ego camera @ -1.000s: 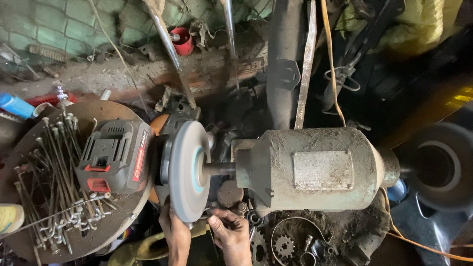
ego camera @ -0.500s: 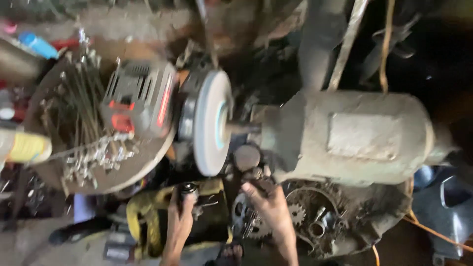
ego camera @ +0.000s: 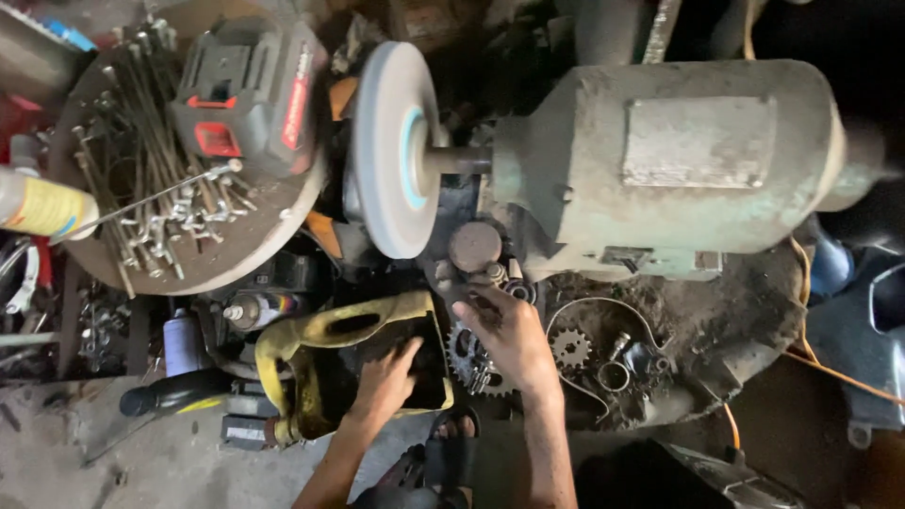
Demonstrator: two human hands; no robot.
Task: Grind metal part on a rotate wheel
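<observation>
My left hand (ego camera: 385, 379) reaches palm down into a cut-open yellow plastic container (ego camera: 320, 332) with a dark inside; its fingers are spread and I see nothing gripped. My right hand (ego camera: 506, 332) lies just right of it, fingers bent down onto small metal parts and a toothed sprocket (ego camera: 468, 363) at the foot of a bench grinder. Whether those fingers hold a part is hidden. The grinder's grey wheel (ego camera: 389, 151) stands directly above both hands, with its dusty motor housing (ego camera: 679, 160) to the right.
A round board (ego camera: 203, 259) at upper left carries thin metal spokes (ego camera: 141, 170) and a grey-red battery pack (ego camera: 247, 90). A spray can (ego camera: 42, 203) lies at the left edge. Another sprocket (ego camera: 570, 347), rings and wire lie right of my hand. An orange cable (ego camera: 822, 365) runs at right.
The view has moved closer and lower. My left hand went forward into the yellow container, and my right hand moved up onto the parts beside the sprocket.
</observation>
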